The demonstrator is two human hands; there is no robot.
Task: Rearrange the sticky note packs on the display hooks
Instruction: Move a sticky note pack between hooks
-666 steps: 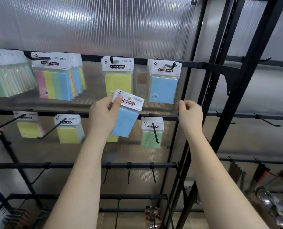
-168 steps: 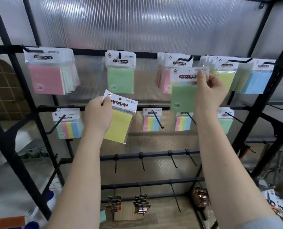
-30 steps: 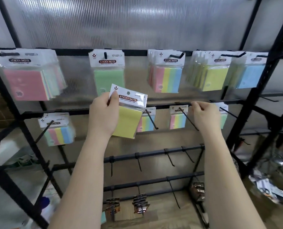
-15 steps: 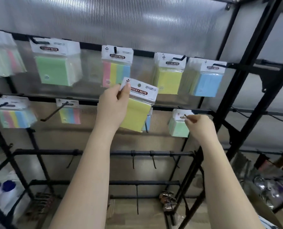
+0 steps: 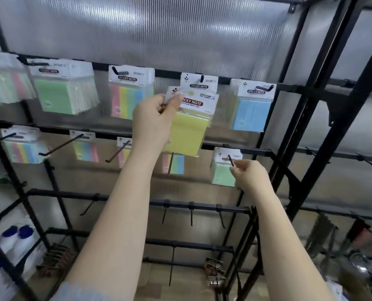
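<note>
My left hand (image 5: 154, 120) grips a yellow sticky note pack (image 5: 189, 131) by its white header card, held up in front of the yellow pack (image 5: 199, 83) hanging on a top-row hook. My right hand (image 5: 249, 175) is lower right, fingers pinched at the tip of the black hook (image 5: 231, 160) that carries green packs (image 5: 223, 173) on the second row. Top row also holds green packs (image 5: 63, 92), striped multicolour packs (image 5: 130, 94) and blue packs (image 5: 251, 109).
Second row carries striped packs (image 5: 22, 148) and long bare hooks (image 5: 61, 144). A third bar (image 5: 137, 199) has short bare hooks. Black rack uprights (image 5: 311, 105) rise at the right. White bottles with blue caps (image 5: 11, 240) stand low left.
My left hand has raised the yellow pack up toward the top-row yellow pack. My right hand stays at the green packs' hook. The view shifted slightly.
</note>
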